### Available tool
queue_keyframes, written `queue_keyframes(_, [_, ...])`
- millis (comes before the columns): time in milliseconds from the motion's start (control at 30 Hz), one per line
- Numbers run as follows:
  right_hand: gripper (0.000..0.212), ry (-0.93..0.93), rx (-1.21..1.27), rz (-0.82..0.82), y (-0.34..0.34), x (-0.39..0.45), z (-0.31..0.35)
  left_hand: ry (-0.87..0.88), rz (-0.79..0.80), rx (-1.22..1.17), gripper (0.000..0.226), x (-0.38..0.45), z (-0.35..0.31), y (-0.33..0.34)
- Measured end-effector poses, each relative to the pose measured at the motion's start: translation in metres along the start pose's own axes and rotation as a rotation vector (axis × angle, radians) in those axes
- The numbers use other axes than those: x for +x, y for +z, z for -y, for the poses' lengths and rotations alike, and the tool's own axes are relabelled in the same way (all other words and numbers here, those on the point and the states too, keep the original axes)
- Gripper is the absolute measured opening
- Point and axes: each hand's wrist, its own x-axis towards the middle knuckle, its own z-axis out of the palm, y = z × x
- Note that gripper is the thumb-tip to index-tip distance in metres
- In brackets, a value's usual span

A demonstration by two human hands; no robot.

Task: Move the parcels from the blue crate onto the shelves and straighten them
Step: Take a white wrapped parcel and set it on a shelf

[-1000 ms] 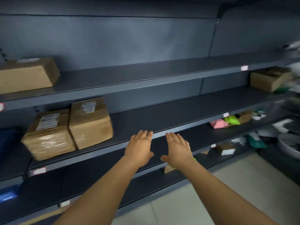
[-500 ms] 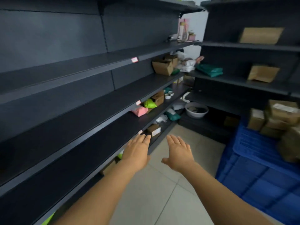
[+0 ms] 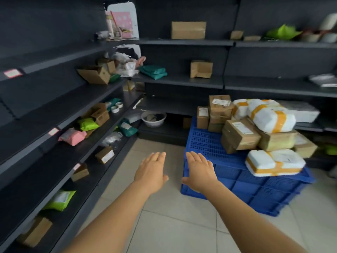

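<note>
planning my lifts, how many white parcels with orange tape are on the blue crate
3. One lies at the blue crate's near right edge. One sits on top of the brown boxes. One is behind it, partly hidden. More may be hidden behind the pile.

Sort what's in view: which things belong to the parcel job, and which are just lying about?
Job:
blue crate
brown boxes stacked on it
white parcels with orange tape on it
shelves
left hand and right hand, both open and empty

Lying about:
basin on the bottom shelf
two small white cups
floor tiles
</note>
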Motion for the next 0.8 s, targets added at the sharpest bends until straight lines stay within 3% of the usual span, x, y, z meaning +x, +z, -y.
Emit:
queue_keyframes(500, [0.094, 0.343, 0.059, -0.063, -0.041, 0.031, -0.184, 0.338, 0.046, -0.033, 0.079, 0.143, -0.164, 0.033])
queue_keyframes(800, [0.090, 0.494, 0.072, -0.174, -0.090, 0.118, -0.271, 0.508, 0.080, -0.048, 0.078, 0.285, -0.237, 0.031])
